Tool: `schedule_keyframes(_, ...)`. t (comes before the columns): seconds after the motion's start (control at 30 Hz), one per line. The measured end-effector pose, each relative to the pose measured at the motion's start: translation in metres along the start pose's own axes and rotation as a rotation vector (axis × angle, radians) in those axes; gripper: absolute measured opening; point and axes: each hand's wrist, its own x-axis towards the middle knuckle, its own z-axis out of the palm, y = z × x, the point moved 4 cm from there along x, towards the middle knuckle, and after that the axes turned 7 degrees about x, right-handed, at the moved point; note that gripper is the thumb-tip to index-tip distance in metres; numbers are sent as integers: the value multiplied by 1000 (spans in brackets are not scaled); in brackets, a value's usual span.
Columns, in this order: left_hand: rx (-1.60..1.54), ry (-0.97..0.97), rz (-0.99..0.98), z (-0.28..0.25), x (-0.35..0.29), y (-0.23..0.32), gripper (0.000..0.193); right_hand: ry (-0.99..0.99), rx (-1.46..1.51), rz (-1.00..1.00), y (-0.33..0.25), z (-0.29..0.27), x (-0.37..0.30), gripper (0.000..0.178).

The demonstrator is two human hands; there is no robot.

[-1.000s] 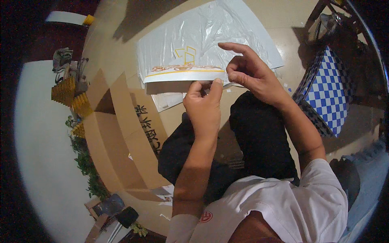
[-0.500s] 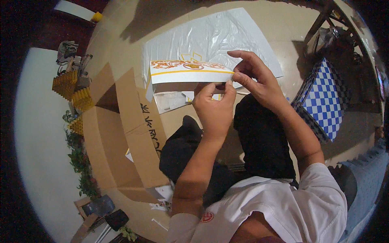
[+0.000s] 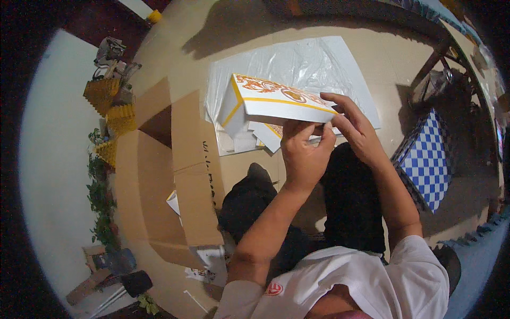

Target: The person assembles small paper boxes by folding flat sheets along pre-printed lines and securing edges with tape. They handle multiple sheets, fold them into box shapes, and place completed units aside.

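A white folded-card box (image 3: 289, 99) with an orange pattern and yellow edge lines is held up before me, its left end bent down as a side flap. My left hand (image 3: 307, 154) grips its near lower edge between thumb and fingers. At the box's right end, my right hand (image 3: 358, 130) pinches the corner with thumb and fingertips, the index finger lying along the top. Some of the left fingers are hidden beneath the card. Below lie flat white printed card pieces (image 3: 266, 137) beside a clear plastic sheet (image 3: 297, 63).
An open brown cardboard carton (image 3: 194, 170) stands at my left, with a white piece (image 3: 173, 202) inside. To the right is a stack of blue-and-white checked sheets (image 3: 426, 159). Potted plants (image 3: 101, 196) and yellow stacked items (image 3: 119, 122) line the far left.
The box has turned, so its left end panel now shows, and it sits further right and slightly lower in view. Both hands keep their hold, and the whole scene has shifted with the head.
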Motion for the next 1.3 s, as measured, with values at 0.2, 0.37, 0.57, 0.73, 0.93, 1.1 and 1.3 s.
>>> schedule_keyframes(0.2,-683,-278,-337,3,-1,-22,19,-78,-6,-83,-9,6,-3,52)
schedule_keyframes(0.37,-431,-353,-206,-6,5,-20,19,-185,-18,-13,-11,8,-8,76)
schedule_keyframes(0.57,-18,-574,-8,-14,1,1,26,-219,276,107,-25,3,-6,94)
schedule_keyframes(0.73,37,-719,272,-3,-11,1,23,-150,188,16,-40,8,9,92)
schedule_keyframes(0.93,264,-799,279,0,-20,-2,25,-114,173,-39,-40,11,8,85)
schedule_keyframes(1.1,228,-882,140,1,-21,-3,24,-92,49,-20,-37,17,5,82)
schedule_keyframes(1.3,-748,-585,-370,-23,6,-11,30,-148,154,-13,-38,20,0,69)
